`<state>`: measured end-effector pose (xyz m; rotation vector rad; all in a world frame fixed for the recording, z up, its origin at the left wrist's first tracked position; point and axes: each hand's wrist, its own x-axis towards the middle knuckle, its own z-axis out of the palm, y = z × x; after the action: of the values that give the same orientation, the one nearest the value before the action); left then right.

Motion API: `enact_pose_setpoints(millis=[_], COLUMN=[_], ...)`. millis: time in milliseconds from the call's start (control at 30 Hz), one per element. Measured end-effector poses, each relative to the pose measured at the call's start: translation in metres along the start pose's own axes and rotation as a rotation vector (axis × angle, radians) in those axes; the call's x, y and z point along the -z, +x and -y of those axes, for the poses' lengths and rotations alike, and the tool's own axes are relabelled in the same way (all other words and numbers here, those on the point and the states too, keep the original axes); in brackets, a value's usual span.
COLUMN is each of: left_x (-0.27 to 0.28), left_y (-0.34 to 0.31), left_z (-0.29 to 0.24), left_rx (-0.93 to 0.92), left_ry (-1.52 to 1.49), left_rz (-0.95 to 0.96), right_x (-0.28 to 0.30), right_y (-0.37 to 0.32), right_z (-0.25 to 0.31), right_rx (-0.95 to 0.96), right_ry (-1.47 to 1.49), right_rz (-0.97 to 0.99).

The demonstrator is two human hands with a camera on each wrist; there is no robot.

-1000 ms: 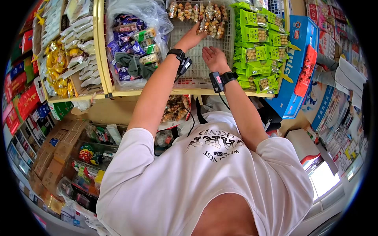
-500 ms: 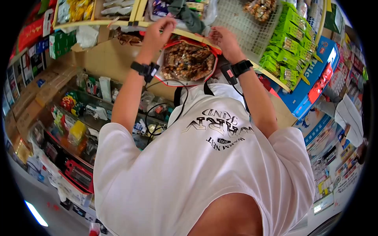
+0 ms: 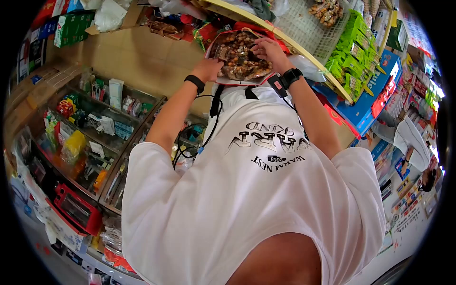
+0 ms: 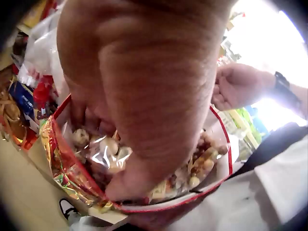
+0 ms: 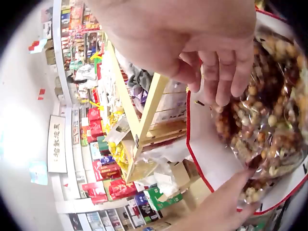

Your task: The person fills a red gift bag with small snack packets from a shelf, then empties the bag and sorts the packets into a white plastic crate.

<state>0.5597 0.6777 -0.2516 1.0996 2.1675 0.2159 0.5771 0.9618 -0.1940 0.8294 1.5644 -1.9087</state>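
Observation:
A red-rimmed gift bag (image 5: 207, 139) stands open in front of the person's waist, filled with clear packets (image 3: 237, 50) of round brown pieces that look like nuts or dried mushrooms. The left hand (image 3: 209, 70) reaches in over the near left rim. Its thumb and fingers lie on either side of one clear packet (image 4: 109, 150), gripping it among the others. Over the far right side of the bag, the right hand (image 3: 271, 53) hangs with loosely bent fingers. Nothing shows in it, and its fingertips (image 5: 222, 98) are close above the packets.
A white plastic basket (image 3: 306, 26) on the wood-edged shelf holds more brown packets (image 3: 327, 12). Beside it lie green snack bags (image 3: 349, 52) and a blue box (image 3: 380, 85). A glass display case (image 3: 109, 128) stands at the left. A black cable (image 3: 219, 111) loops beside the shirt.
Both hands have come back from the shelf basket and down to the gift bag. The left hand has gone in among the packets. The view has turned, with the shelf now farther up and right.

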Motion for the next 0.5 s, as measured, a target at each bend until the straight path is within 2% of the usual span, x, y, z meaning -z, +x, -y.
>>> enact_pose_setpoints(millis=[133, 167, 233, 267, 300, 367, 400, 467, 500], left_x=[0.002, 0.027, 0.082, 0.091, 0.108, 0.138, 0.133, 0.106, 0.094], left_y=[0.004, -0.004, -0.026, -0.033, -0.041, -0.054, -0.047, -0.022, -0.014], left_z=[-0.002, -0.017, -0.048, -0.048, -0.058, -0.078, -0.082, -0.093, -0.104], left_rx=[-0.031, -0.031, 0.211, 0.177, 0.183, 0.241, 0.245, 0.140, 0.143], left_ry=[0.016, 0.017, -0.075, -0.118, -0.110, -0.381, -0.374, -0.608, -0.604], left_rz=[-0.149, -0.149, -0.120, -0.247, -0.244, -0.477, -0.483, -0.914, -0.914], right_x=[-0.015, -0.015, -0.016, -0.015, -0.014, -0.016, -0.024, -0.029, -0.029], right_y=[-0.003, -0.002, 0.000, -0.002, -0.003, -0.010, -0.025, -0.028, -0.023], right_z=[-0.010, -0.012, -0.013, -0.014, -0.012, 0.003, 0.019, 0.035, 0.036], right_rx=[-0.105, -0.104, -0.170, -0.172, -0.188, -0.192, -0.198, -0.240, -0.240], right_ry=[0.125, 0.125, 0.178, 0.182, 0.216, 0.250, 0.364, 0.616, 0.617], right_rz=[0.020, 0.020, 0.029, 0.035, 0.066, 0.107, 0.181, 0.355, 0.359])
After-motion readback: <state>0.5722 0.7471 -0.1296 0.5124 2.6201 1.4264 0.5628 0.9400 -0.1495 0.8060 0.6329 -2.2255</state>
